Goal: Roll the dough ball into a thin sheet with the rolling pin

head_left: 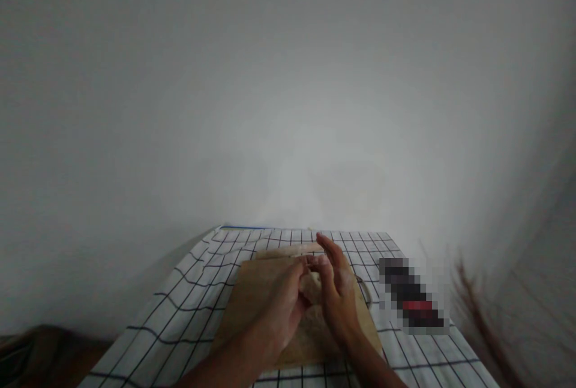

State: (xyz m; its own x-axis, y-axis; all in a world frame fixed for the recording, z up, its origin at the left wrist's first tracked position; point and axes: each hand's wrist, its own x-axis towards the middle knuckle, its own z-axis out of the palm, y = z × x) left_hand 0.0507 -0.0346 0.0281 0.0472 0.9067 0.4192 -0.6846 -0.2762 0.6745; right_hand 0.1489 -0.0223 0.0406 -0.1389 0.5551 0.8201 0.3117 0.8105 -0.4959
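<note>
A pale lump that looks like dough sits between my two hands, over the wooden board. My left hand curls around the lump from the left, its fingertips meeting those of the other hand at the top. From the right, my right hand closes on the same lump, with one finger stretched up and away. The fingers hide much of the lump, and I cannot tell whether it touches the board.
Behind the board lies a long pale rod like a rolling pin. A checked cloth covers the table. A blurred-out dark object lies at the right, near a board handle or ring. Thin branches stand beside the table; a wall rises behind.
</note>
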